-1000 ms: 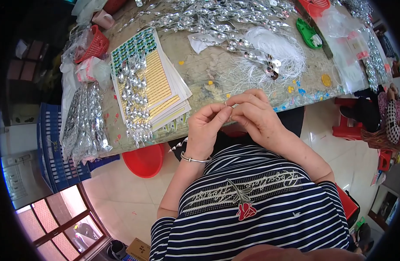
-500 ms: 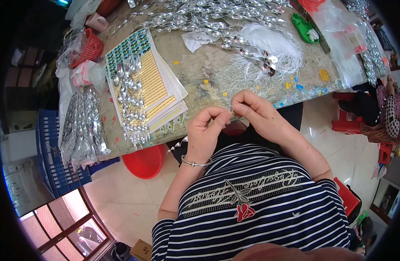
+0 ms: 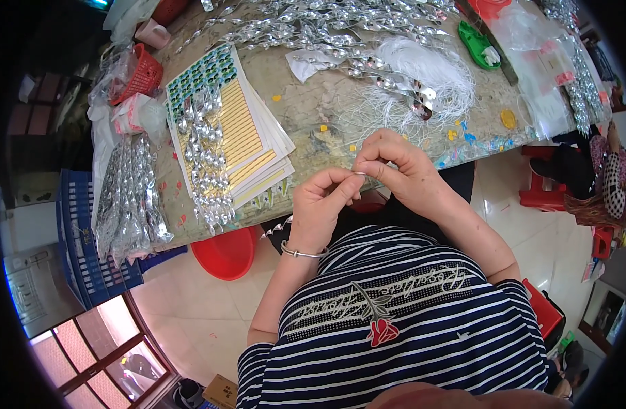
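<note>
Paint-flecked and scuffed, a worktable (image 3: 313, 109) carries silvery twisted strips (image 3: 292, 31), a loose bundle of white thread (image 3: 425, 65) and a stack of patterned sheets (image 3: 252, 136), as a person in a striped top (image 3: 408, 300) works at its near edge. Left hand (image 3: 318, 201) and right hand (image 3: 401, 167) almost meet there, each with thumb and forefinger closed to a fine pinch, a thin pale strand (image 3: 360, 173) held between the fingertips. One short silvery piece (image 3: 277, 227) shows beside the left wrist; whether it joins the strand cannot be told. So slight a strand could slip if either pinch loosens, or snap under an uneven pull. Let go at the table's edge, it might drop out of sight, perhaps toward the red basin (image 3: 224, 255) below
</note>
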`<control>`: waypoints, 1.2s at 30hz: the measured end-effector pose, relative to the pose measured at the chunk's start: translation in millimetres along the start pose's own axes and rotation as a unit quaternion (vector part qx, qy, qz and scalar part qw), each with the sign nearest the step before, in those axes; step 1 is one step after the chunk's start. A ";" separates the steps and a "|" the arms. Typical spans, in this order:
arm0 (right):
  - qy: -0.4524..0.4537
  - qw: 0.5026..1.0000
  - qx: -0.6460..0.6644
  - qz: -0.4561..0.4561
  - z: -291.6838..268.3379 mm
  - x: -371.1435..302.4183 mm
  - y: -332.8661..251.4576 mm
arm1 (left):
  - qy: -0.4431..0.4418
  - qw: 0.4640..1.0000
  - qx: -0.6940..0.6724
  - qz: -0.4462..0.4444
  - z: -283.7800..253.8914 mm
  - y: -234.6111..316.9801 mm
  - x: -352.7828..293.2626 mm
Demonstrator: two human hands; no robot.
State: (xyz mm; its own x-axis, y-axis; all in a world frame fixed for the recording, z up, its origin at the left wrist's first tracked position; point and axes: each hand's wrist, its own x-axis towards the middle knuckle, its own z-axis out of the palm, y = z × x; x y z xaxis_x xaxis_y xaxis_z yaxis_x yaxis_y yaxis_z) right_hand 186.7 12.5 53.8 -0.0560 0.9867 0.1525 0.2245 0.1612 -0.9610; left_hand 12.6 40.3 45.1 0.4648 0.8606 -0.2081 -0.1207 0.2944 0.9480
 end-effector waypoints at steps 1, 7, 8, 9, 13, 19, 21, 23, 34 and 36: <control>0.001 1.000 -0.001 0.004 -0.1 0.3 -0.7 | -0.006 1.000 -0.003 -0.006 -1.4 -1.1 0.3; 0.022 1.000 0.003 0.020 -2.0 4.4 0.0 | 0.019 1.000 -0.014 -0.001 -1.5 -4.3 0.3; 0.059 0.998 0.000 0.012 -2.5 5.2 -0.3 | 0.028 0.999 -0.014 0.014 -1.6 -5.8 0.7; 0.057 0.998 0.001 0.012 -4.2 4.6 -2.5 | 0.030 0.999 -0.014 0.014 -1.9 -5.8 0.7; 0.059 0.997 -0.054 -0.006 -6.8 -4.7 -16.8 | 0.054 0.997 0.031 0.039 -1.4 -7.6 0.8; 0.053 0.995 -0.084 -0.009 2.4 -10.4 -11.7 | 0.036 0.992 0.087 0.079 -0.8 -9.4 1.0; 0.057 0.992 -0.107 -0.024 1.5 -10.9 -13.6 | 0.039 0.993 0.088 0.071 -0.2 -8.9 0.7; 0.057 0.990 -0.119 -0.039 0.7 -10.2 -12.4 | 0.035 0.989 0.109 0.094 -0.5 -10.5 0.8; 0.063 0.957 -0.260 -0.111 -1.7 -9.2 -14.0 | 0.020 0.935 0.290 0.203 6.2 -1.8 -0.5; 0.090 0.946 -0.280 -0.133 1.2 -10.4 -11.7 | 0.021 0.936 0.291 0.197 6.6 -3.7 -1.2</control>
State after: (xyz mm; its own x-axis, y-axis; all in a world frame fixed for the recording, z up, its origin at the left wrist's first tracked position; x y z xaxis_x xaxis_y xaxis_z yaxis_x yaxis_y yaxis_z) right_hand 183.4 0.3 63.2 -0.0277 0.8887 0.4577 0.7093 0.3401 -0.6174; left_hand 18.2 35.4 43.5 0.4485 0.8738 0.1880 0.2277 -0.3151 0.9213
